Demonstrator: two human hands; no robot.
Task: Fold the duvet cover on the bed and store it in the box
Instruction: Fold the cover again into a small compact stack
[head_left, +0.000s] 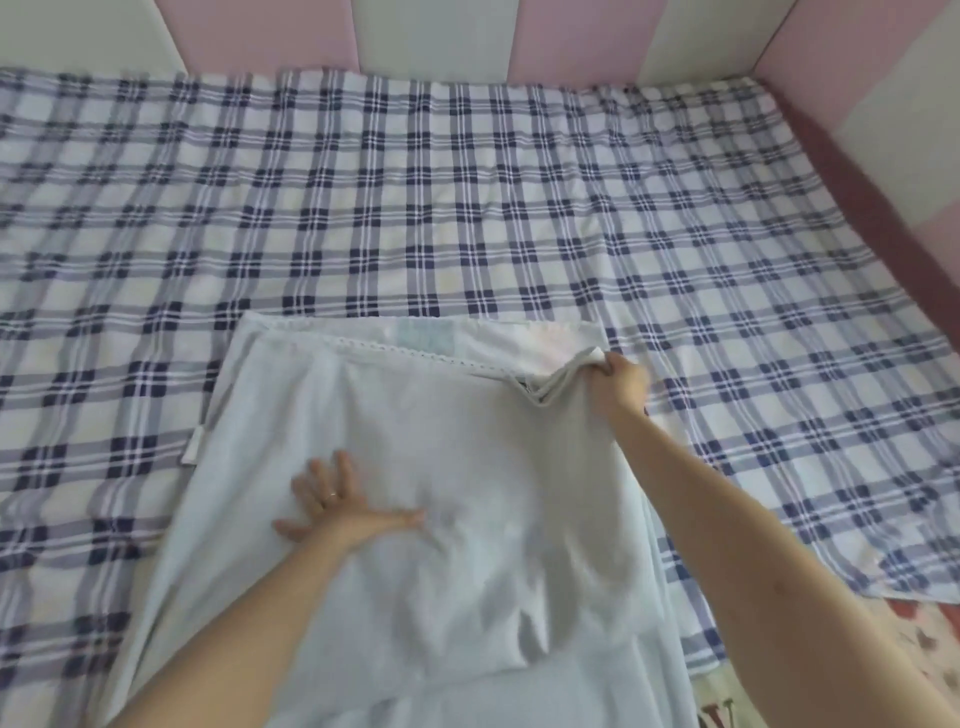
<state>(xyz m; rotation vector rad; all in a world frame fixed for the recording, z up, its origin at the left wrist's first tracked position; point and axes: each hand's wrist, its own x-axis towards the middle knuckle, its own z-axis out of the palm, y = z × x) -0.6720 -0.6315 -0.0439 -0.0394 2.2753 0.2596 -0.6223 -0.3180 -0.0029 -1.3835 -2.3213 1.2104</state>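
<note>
While our left hand (340, 501) presses flat, fingers spread, on the white duvet cover (415, 467), our right hand (621, 382) pinches its far right corner. It lies partly folded on the plaid bed (467, 197)

Person's arms: left hand (337, 506) with a thin pale ring (331, 497) on one finger; right hand (621, 382) bare; both forearms (737, 519) bare as far as visible.

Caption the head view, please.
Left hand presses white duvet cover on plaid sheet; right hand grips its far corner.
</note>
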